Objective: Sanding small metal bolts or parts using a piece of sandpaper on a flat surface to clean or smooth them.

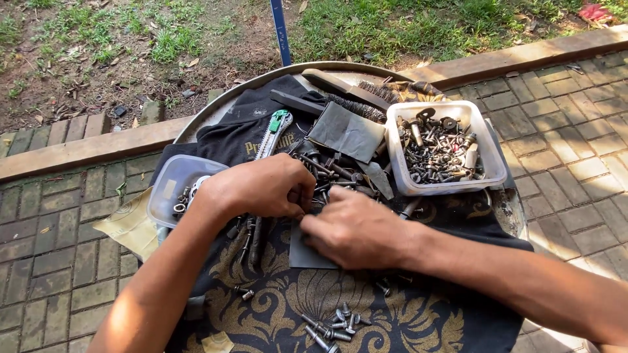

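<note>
While both hands curl shut over the bolts (pixel 333 171), left hand (pixel 261 189) sits nearer; pile lies at 1 o'clock from right hand (pixel 356 229); held item hidden.

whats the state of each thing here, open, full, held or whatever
left hand: curled over the pile of bolts, grip hidden
right hand: fingers down on grey sheet, grip unclear
grey sheet: flat on the patterned cloth, partly under the hand
white tub: open, about half full of bolts and nuts
clear tub: open, a few nuts inside
utility knife: lying loose, unheld
wire brush: lying loose, unheld
</note>
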